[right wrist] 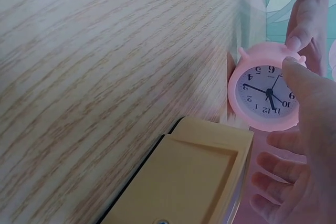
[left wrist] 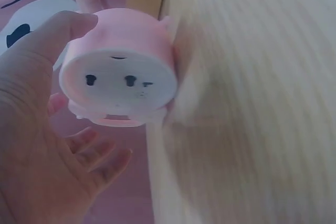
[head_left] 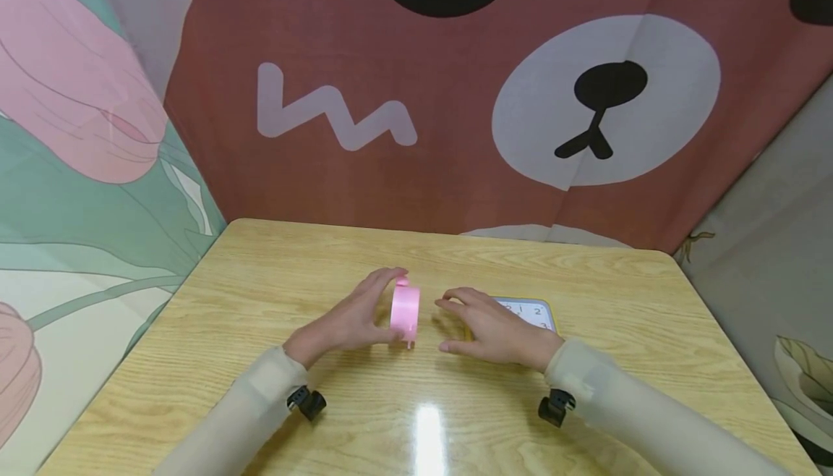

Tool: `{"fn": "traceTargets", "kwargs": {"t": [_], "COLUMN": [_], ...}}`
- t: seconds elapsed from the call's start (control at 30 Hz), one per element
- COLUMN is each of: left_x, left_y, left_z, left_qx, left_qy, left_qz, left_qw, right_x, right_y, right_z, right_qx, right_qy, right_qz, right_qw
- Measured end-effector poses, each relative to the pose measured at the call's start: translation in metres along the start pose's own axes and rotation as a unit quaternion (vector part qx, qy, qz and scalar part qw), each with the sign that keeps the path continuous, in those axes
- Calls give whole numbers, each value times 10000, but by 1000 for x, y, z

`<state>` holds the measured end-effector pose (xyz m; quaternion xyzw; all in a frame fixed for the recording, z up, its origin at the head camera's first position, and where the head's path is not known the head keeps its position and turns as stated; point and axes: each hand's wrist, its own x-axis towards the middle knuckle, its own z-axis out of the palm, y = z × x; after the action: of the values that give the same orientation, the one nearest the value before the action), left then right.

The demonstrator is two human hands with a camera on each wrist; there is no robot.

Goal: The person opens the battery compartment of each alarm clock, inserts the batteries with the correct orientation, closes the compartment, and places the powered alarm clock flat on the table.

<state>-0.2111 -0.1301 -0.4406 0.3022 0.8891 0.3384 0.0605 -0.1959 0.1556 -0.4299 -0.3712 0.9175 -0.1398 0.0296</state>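
A small round pink alarm clock [head_left: 406, 312] is turned on its side, its feet toward me and its top away. My left hand [head_left: 354, 317] holds it, thumb at the feet end and index finger at the top; the other fingers [left wrist: 107, 171] stay apart from it. The white back [left wrist: 123, 80] faces left. In the right wrist view the numbered face [right wrist: 265, 95] appears upside down. My right hand [head_left: 491, 328] hovers just right of the clock, fingers spread and loosely bent, a gap between them and the clock in the head view.
Behind my right hand is a yellow-framed square clock [head_left: 530, 309] with a numbered white face, partly covered. Its yellow casing [right wrist: 184, 174] shows in the right wrist view. The wooden table [head_left: 312, 252] meets a printed cloth [head_left: 455, 187] at its far edge.
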Motion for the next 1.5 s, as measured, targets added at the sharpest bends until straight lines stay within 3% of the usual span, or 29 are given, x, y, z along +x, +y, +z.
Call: {"fn": "traceTargets", "kwargs": {"t": [0.27,0.57,0.67,0.83,1.1,1.5], "left_x": [2,5,5,8,15,21], "left_y": [11,24,28,37,42,45], "left_z": [-6,-9,-9,-9,-5,2], "left_qx": [726,1761,1952,2246,3039,4200], "left_qy": [132,227,180,-66,-161,-108], "left_qz": [246,746,919,897,961,1121], "left_qw": [9970,9813,9763,9703,9477,9005], "right_x": [0,4,7,11,13,12], "right_y": [0,-5,-7,-8,-8,-8], "right_z": [0,-3,-3,-3,1,0], "right_qx": [-13,63,106,149,124,135], "right_qy": [66,21,10,-44,-85,-99], "right_qz": [-16,36,29,71,65,94], "right_qw": [10000,10000,9999,9999,9999,9998]}}
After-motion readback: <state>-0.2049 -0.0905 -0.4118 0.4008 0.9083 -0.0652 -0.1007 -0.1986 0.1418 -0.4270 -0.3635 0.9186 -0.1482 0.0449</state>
